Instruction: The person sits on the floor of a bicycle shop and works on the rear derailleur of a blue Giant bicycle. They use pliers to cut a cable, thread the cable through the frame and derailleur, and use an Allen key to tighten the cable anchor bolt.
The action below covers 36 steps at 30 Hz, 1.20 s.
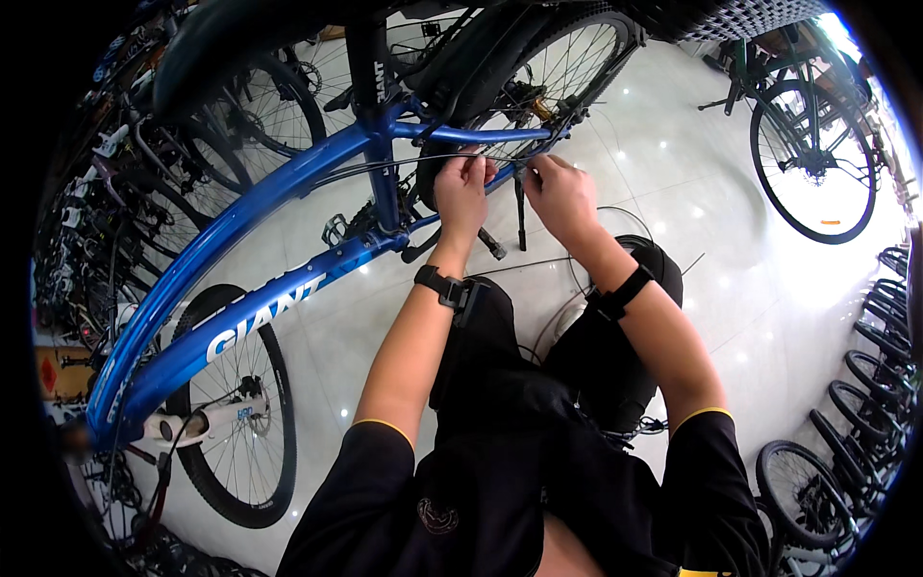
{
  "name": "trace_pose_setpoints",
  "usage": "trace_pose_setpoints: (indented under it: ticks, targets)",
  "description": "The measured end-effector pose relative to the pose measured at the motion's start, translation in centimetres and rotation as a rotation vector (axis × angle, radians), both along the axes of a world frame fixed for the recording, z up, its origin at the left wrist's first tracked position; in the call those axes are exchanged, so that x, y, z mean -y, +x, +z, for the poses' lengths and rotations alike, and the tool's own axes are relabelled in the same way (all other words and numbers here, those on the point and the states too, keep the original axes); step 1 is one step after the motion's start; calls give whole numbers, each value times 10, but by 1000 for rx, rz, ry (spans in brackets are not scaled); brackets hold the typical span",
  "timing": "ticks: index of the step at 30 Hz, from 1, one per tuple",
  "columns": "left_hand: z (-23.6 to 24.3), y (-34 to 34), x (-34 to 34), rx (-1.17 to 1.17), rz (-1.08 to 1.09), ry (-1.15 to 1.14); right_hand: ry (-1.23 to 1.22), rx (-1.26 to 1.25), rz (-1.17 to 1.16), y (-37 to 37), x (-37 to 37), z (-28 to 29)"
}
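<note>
A blue bicycle frame stands on my left, its rear part reaching in front of me. Thin black cable leaves the frame's top tube and runs to my hands beside the rear stays. My left hand pinches it between thumb and fingers near the seat stay. Farther right along the same cable, my right hand closes its fingertips on it, close to the rear wheel's axle. The fingertips partly cover the cable there. Below the hands are the pedal and the kickstand.
Loose cable curls across the tiled floor by my knees. The front wheel sits at lower left, the rear wheel beyond my hands. Bicycles crowd the left side. Another bicycle stands far right, above a row of wheels.
</note>
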State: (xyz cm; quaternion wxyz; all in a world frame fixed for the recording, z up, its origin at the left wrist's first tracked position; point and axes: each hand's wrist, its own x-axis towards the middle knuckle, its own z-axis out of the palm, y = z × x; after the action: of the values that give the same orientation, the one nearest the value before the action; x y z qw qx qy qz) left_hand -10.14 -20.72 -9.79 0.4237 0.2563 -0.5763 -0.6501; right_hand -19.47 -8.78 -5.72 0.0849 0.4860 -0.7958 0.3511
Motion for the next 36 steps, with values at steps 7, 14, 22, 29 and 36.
trace_pose_setpoints:
  ticks: [7, 14, 22, 29, 36]
  targets:
    - [7, -1, 9, 88, 22, -224, -113, -51, -14, 10, 6, -13]
    - [7, -2, 15, 142, 42, -332, -127, -161, -50, 14, 19, -14]
    - [18, 6, 15, 237, 11, -433, -71, -271, -28, 10, 16, 1]
    - [10, 2, 16, 201, 13, -381, -109, -304, -67, 20, 11, -3]
    - [-2, -1, 22, 121, 0, -361, -131, -311, -81, 24, 17, -13]
